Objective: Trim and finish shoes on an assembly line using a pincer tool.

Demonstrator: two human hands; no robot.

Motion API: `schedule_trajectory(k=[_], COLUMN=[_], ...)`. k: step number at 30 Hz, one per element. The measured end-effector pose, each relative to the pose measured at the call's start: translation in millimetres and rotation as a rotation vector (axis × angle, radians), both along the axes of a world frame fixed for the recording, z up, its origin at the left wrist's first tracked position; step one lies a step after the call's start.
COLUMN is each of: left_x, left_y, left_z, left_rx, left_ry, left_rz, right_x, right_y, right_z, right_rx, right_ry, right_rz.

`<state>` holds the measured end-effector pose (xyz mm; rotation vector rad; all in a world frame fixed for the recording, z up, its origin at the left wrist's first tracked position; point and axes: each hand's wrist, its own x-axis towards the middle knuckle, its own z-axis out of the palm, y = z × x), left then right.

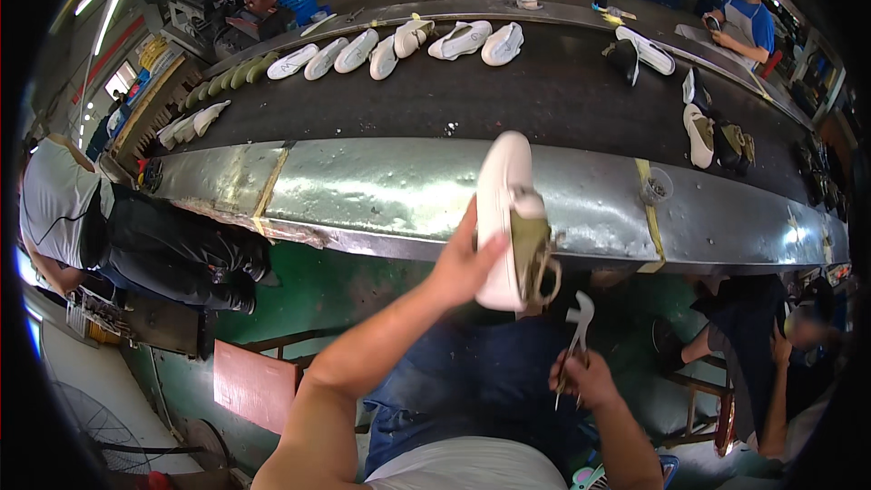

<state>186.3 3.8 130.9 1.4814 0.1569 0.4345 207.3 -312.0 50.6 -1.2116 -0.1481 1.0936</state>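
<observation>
Above the lap, left hand clasps a white shoe, sole outward, long axis upright before the conveyor; right hand clenches pliers just below-right, tips toward its upper.

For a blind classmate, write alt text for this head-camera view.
The left hand holds up a white-soled shoe; the right hand grips metal pliers. Beyond runs a dark conveyor belt carrying white shoe soles.
</observation>
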Motion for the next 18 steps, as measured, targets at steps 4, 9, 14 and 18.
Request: schedule_trajectory(k=[4,9,14,18], left_x=[95.9,181.9,193.7,207.1], left_y=[76.4,129.6,139.7,138.4], left_z=[55.6,4.1,-5.0,-0.3], left_rx=[-0.476,0.728,0.889,0.851], left_ry=[0.059,0.488,0.723,0.845], left_rz=[-0.035,0.399,0.402,0.412], right_x=[-21.5,-45.5,-30.8,-22.9], right_y=[-18.7,-29.4,-22.2,-19.6], right_z=[-42.8,-72.7,-73.7,-69.1], right_rx=[-0.233,-0.332,-0.343,-0.354], right_ry=[-0.029,-0.012,0.006,-0.006], right_rz=[0.168,0.182,0.241,0.279])
